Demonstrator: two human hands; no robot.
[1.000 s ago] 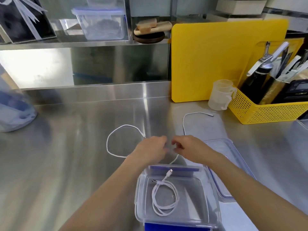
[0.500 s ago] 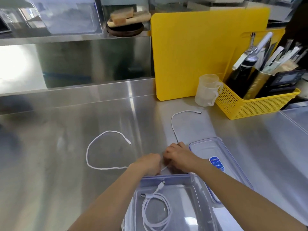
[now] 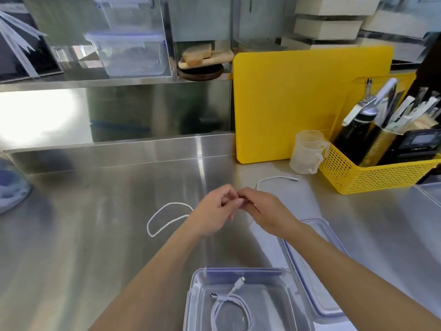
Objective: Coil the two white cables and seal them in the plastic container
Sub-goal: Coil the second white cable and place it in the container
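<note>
On the steel counter [image 3: 100, 235] are two white cables: a coiled cable [image 3: 229, 309] inside the one open plastic container [image 3: 198, 292], and a loose cable [image 3: 164, 218] looping left and right of the two hands. Left hand [image 3: 212, 213] and right hand [image 3: 267, 211] meet fingertip to fingertip, apparently pinching the loose cable between them. One lid [image 3: 317, 266] lies just right of the container, and a yellow basket [image 3: 372, 173] stands well apart.

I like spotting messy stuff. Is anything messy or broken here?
Nothing looks broken or spilled. One cable is coiled in the container. The other cable sprawls loose across the counter, pinched between the left hand and right hand. The lid lies off, beside the container.
</note>
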